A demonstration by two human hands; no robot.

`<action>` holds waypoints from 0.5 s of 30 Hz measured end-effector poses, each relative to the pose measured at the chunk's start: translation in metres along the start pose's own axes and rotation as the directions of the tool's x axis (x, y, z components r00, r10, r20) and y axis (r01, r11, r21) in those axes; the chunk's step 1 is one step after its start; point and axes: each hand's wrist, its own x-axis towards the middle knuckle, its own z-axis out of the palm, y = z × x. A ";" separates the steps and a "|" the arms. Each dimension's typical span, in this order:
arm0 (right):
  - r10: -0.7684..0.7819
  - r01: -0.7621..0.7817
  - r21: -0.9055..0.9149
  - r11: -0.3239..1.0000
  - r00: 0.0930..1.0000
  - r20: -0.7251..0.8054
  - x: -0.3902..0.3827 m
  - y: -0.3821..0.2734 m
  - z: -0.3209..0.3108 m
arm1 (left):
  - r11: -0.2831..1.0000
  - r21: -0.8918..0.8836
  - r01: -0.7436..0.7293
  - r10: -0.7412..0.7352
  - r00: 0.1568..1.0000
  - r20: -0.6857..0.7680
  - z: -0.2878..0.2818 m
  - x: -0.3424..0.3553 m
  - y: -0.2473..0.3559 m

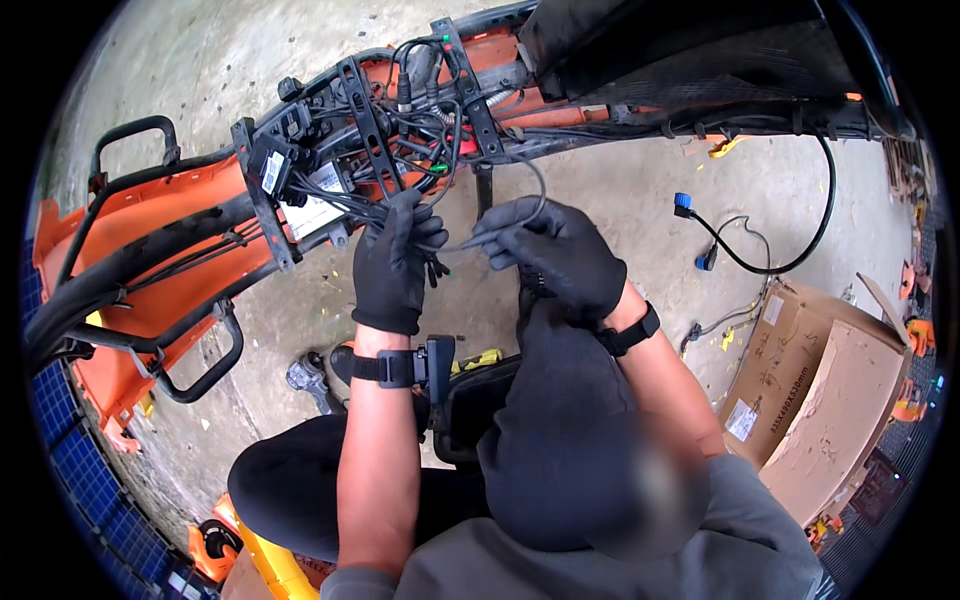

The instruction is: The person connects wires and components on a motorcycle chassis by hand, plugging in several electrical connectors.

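The thin grey wire [468, 243] runs between the two hands, and seems to curl up in a loop beside the black frame [472, 90]. The right hand [565, 252] pinches it, with thumb and fingertips close together. The left hand [392, 268] is curled almost closed around a bunch of dark wires [352, 207]. The grey wire looks light and bendy, but a little springy, so it may flick back. Its smooth skin could slide a bit. A soft pinch along its side seems best, because hard tugs or sharp bends could hurt it inside.
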 end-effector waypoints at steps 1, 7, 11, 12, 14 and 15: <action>0.001 0.000 0.025 1.000 0.999 -0.042 0.000 0.000 -0.002 | 0.998 0.066 0.013 -0.011 0.999 -0.035 -0.003 0.001 -0.001; 0.010 0.016 0.147 0.989 0.985 -0.174 0.006 0.006 -0.010 | 0.965 0.260 -0.035 0.020 0.998 0.057 -0.018 -0.005 -0.004; 0.002 0.016 0.065 0.998 0.965 -0.261 0.009 0.003 -0.008 | 0.982 0.152 0.113 -0.122 0.991 0.053 -0.014 -0.003 0.007; -0.008 0.029 0.077 0.997 0.966 -0.260 0.009 0.002 -0.009 | 0.981 0.144 0.129 -0.138 0.989 0.056 -0.010 -0.003 0.010; -0.029 0.039 0.036 0.999 0.966 -0.258 0.010 0.002 -0.008 | 0.982 0.096 0.165 -0.169 0.985 0.034 -0.005 -0.001 0.014; -0.041 0.046 0.014 0.999 0.966 -0.256 0.011 0.002 -0.009 | 0.982 0.026 0.188 -0.189 0.981 0.045 -0.007 0.000 0.014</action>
